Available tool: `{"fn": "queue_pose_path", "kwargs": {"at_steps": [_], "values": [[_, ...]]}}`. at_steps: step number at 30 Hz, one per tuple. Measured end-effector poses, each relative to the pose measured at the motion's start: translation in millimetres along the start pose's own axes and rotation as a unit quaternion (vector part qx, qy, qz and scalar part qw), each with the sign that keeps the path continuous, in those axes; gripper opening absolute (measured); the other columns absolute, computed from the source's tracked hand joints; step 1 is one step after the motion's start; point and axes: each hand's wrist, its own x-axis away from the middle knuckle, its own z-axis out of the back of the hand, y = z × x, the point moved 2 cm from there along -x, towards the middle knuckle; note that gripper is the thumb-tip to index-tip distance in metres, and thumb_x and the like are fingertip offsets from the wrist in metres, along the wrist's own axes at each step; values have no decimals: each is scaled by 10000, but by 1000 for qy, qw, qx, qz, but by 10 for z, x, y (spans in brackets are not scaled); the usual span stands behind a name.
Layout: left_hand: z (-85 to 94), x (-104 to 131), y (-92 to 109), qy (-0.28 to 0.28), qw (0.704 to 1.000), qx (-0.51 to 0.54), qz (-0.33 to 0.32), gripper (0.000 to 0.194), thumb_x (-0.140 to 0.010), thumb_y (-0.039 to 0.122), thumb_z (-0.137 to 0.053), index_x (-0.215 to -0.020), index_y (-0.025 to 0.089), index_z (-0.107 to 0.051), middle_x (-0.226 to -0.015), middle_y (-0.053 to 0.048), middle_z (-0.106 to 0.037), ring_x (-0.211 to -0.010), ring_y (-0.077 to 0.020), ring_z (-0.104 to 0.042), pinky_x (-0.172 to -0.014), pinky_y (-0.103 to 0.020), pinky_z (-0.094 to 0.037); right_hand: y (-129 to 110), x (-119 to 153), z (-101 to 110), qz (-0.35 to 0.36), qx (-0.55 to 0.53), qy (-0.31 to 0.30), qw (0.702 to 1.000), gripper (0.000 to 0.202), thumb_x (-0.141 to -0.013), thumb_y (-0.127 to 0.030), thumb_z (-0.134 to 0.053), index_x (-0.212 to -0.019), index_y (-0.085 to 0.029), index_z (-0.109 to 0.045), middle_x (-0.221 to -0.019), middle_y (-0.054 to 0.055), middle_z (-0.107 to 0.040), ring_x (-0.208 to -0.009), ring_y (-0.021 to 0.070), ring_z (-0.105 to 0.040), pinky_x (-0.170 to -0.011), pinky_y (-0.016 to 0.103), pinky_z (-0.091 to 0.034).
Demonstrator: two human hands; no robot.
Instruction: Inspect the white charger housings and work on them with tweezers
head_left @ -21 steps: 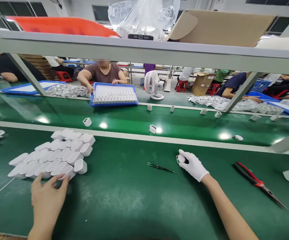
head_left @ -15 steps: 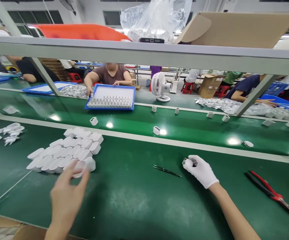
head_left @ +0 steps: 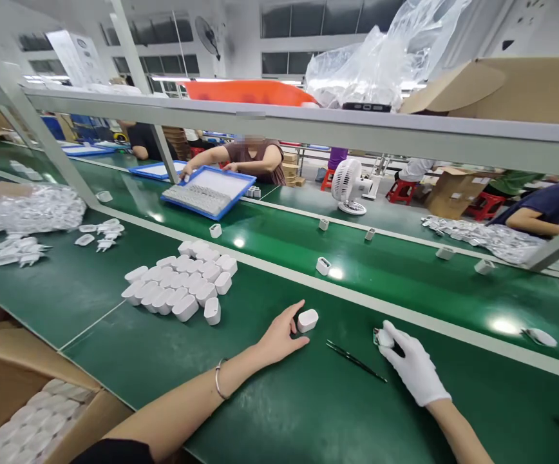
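Observation:
My left hand (head_left: 283,334), bare with a bracelet on the wrist, has its thumb and fingers spread beside a white plastic housing (head_left: 308,320) on the green bench. Whether a fingertip touches the housing is hard to see. My right hand (head_left: 412,364), in a white glove, pinches a small white plug part with a circuit board (head_left: 377,336), partly hidden by the fingers. Black tweezers (head_left: 357,361) lie between the two hands. A cluster of white housings (head_left: 178,280) stands in rows to the left.
Beyond a pale strip, a green conveyor belt (head_left: 279,248) carries scattered housings. Loose white plug parts (head_left: 18,250) lie at the left, near a plastic bag (head_left: 28,206). A cardboard box (head_left: 13,361) sits at lower left. A person opposite holds a blue tray (head_left: 209,193). A shelf (head_left: 308,125) spans overhead.
My left hand has moved right from the cluster, and a single housing now stands beside it. The view has swung left. Across the belt, the person's tray has become tilted.

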Motion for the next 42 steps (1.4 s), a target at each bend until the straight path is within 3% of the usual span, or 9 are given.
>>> {"fn": "queue_pose_path", "kwargs": {"at_steps": [4,8,11,14,16,20,24,30,42], "values": [[28,-45,-51,-34,999,37,13,802,-726,298,-654,-1413,169,-262,-679,38,-526,-558,-111,-407,-618,-256,-397,-62,10,49,-92,-40,31,994,519,-654,-462,-625,-1115,-225,-592,-954,61,-673,-904,255,-627,-839,408,-479],[-15,-113,-30,-45,998,33,4,655,-711,336,-660,-1314,190,-453,-819,1,-556,-570,-98,-392,-576,-233,-360,-339,145,81,-125,-213,65,967,397,-612,-436,-696,-922,-220,-573,-859,51,-680,-825,244,-658,-774,380,-529],[-33,-63,59,-46,998,40,-35,590,-628,329,-723,-1187,204,-581,-977,-36,-535,-729,-145,-487,-645,-245,-404,-620,300,72,-98,-380,32,919,438,-601,-365,-743,-968,-214,-558,-930,66,-664,-847,237,-660,-755,360,-553],[-64,61,169,-82,991,88,-64,547,-672,230,-640,-1213,212,-563,-960,-36,-561,-863,-182,-491,-803,-300,-408,-884,437,90,-47,-452,-4,891,459,-581,-297,-777,-1006,-212,-626,-1139,87,-564,-925,236,-640,-837,365,-535],[-112,158,221,-139,974,163,-68,610,-694,165,-536,-1298,218,-474,-905,-26,-582,-855,-180,-488,-823,-327,-404,-1012,510,112,-40,-483,-39,874,459,-573,-277,-791,-1009,-225,-659,-1219,82,-501,-950,236,-629,-855,363,-528],[-239,321,246,-272,890,364,-19,807,-625,104,-429,-1406,212,-260,-734,9,-546,-638,-135,-493,-569,-238,-401,-1161,651,109,-65,-538,-123,832,588,-535,-244,-827,-1087,-257,-625,-1111,68,-595,-868,226,-643,-757,372,-556],[-280,384,255,-328,862,384,-32,919,-607,107,-448,-1443,213,-80,-612,54,-471,-483,-92,-406,-432,-175,-287,-1253,785,10,8,-487,-103,867,511,-532,-206,-831,-998,-270,-632,-1039,40,-629,-747,176,-627,-678,331,-553],[-217,381,307,-302,894,318,-91,913,-622,101,-410,-1448,206,-34,-586,70,-399,-470,-84,-345,-456,-186,-249,-1443,860,-45,189,-323,-23,927,255,-698,-201,-723,-935,-242,-640,-982,56,-637,-847,185,-613,-735,306,-529],[-192,381,294,-277,929,216,-117,931,-607,90,-397,-1447,196,-8,-596,74,-401,-493,-99,-350,-502,-212,-258,-1423,878,-110,251,-286,0,925,261,-736,-205,-697,-984,-250,-628,-1025,63,-642,-908,199,-620,-780,308,-525]]}}
